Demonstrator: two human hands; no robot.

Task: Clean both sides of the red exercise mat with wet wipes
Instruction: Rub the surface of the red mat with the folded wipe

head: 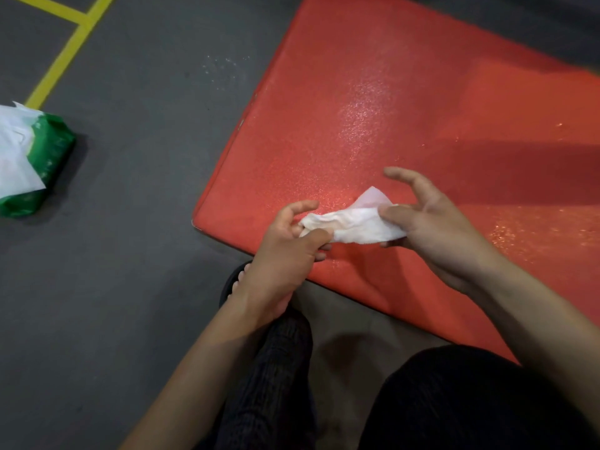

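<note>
The red exercise mat (389, 125) lies flat on the grey floor and fills the upper right; its surface glistens wet in patches. Above its near corner I hold a crumpled white wet wipe (349, 224) between both hands. My left hand (289, 241) pinches the wipe's left end between thumb and fingers. My right hand (431, 225) grips the right end with thumb and lower fingers, while its index finger sticks out free. The wipe hangs slightly above the mat.
A green pack of wet wipes (39, 157) with a white sheet sticking out lies on the floor at the far left. Yellow floor lines (69, 50) run at the top left. My dark-clothed knees and a foot are at the bottom centre.
</note>
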